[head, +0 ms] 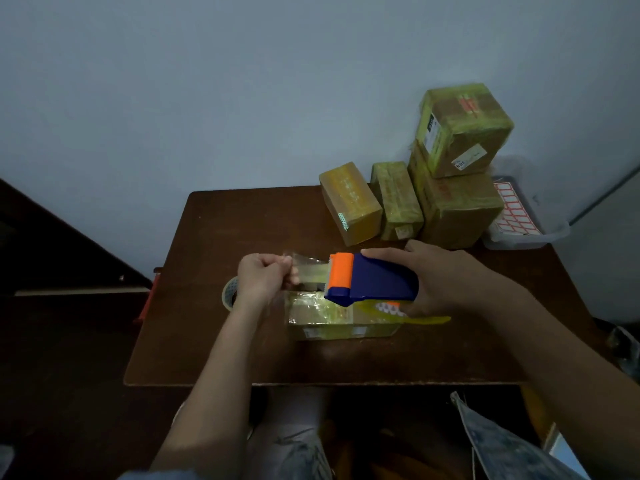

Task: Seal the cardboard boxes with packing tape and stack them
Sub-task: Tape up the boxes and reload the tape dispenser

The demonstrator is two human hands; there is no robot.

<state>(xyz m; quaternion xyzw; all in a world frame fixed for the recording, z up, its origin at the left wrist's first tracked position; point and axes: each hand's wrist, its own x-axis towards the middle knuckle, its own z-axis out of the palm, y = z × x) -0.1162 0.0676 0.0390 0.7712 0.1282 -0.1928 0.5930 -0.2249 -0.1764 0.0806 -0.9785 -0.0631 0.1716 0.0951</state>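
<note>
A small cardboard box (329,318) with yellowish tape on its top lies on the dark brown table (207,341). Above it my right hand (440,275) grips a blue and orange tape dispenser (374,282). My left hand (263,277) pinches the free end of clear tape (310,270) drawn out from the dispenser's mouth. Sealed boxes stand at the table's back right: two small ones (349,202) (396,199) side by side, and a larger box (453,209) with another box (462,129) stacked on it.
A spare tape roll (229,293) lies left of my left wrist. A clear plastic tray (526,233) with red-bordered label sheets sits at the back right corner. A pale wall stands behind the table. My knees show below the front edge.
</note>
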